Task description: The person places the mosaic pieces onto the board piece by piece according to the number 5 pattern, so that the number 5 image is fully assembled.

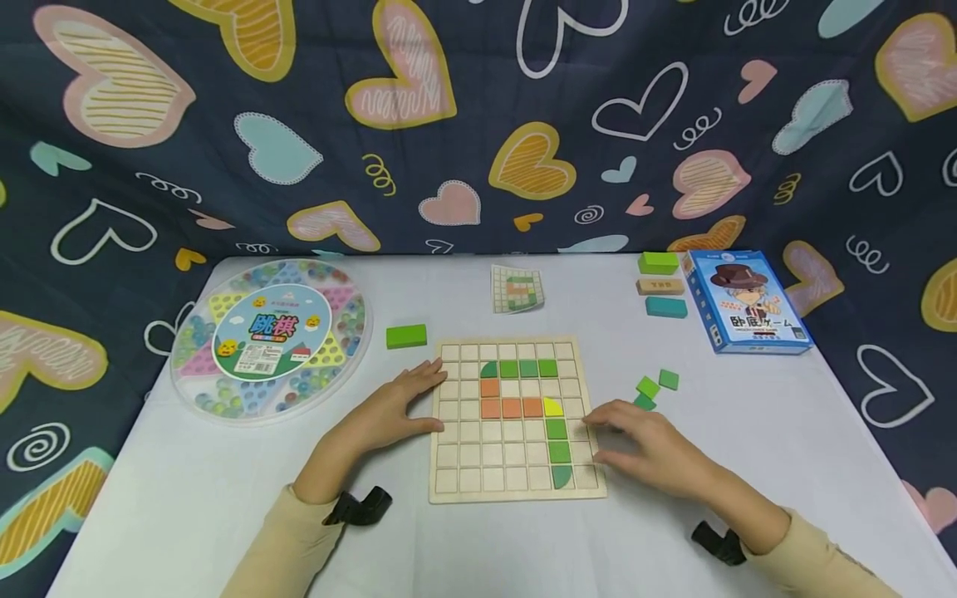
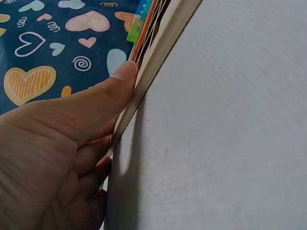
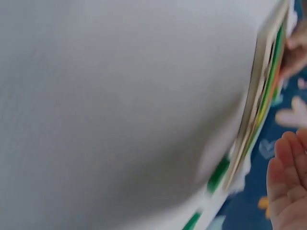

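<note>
A wooden grid board point(image 1: 493, 479) lies in the middle of the table in the head view. Set in its cells are green square tiles point(image 1: 559, 452), orange tiles point(image 1: 512, 408), a yellow tile point(image 1: 552, 407) and dark green rounded tiles point(image 1: 561, 476). My left hand point(image 1: 385, 411) touches the board's left edge with thumb and fingertips; the left wrist view shows the thumb point(image 2: 103, 96) extended against the wooden side. Beside the right edge is my right hand point(image 1: 658, 448), fingers loosely bent and holding nothing. The right wrist view, blurred, shows this hand point(image 3: 290, 187) apart from the board.
Loose green tiles point(image 1: 648, 387) lie right of the board. A printed grid card point(image 1: 516, 291) and a green block point(image 1: 406, 336) are behind it. At back right stand several coloured blocks point(image 1: 665, 307) and a blue box point(image 1: 748, 307). A round marble game point(image 1: 351, 303) occupies the left.
</note>
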